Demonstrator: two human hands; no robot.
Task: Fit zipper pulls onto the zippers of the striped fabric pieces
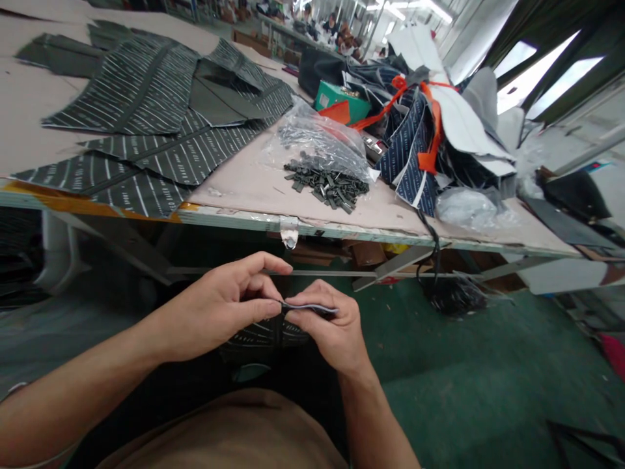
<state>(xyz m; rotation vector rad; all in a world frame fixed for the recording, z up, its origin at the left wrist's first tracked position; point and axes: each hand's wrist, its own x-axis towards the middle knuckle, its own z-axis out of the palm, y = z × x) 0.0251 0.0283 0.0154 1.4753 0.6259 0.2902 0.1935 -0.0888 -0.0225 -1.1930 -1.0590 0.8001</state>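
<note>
A folded dark fabric panel [317, 308] is pinched between the thumb and fingers of my right hand [339, 329], its layered edge toward me. Below the hands, the panel's striped part [261, 335] hangs over my lap. My left hand [234, 296] meets the panel's left end with thumb and bent fingers pressed together, the index finger stretched above. At those fingertips a tiny dark bit shows, too small to name. Both hands are in front of the table edge [322, 228]. Beyond it lies a pile of small dark metal pieces [327, 185], resembling zipper sliders, spilling from a clear plastic bag [319, 137].
Striped dark fabric panels [146, 85] overlap at the table's left. A green box [342, 98], an orange strap [432, 124] and bundled navy fabric [415, 150] stand at the right. A black cable [432, 247] hangs off the edge. People are blurred far behind.
</note>
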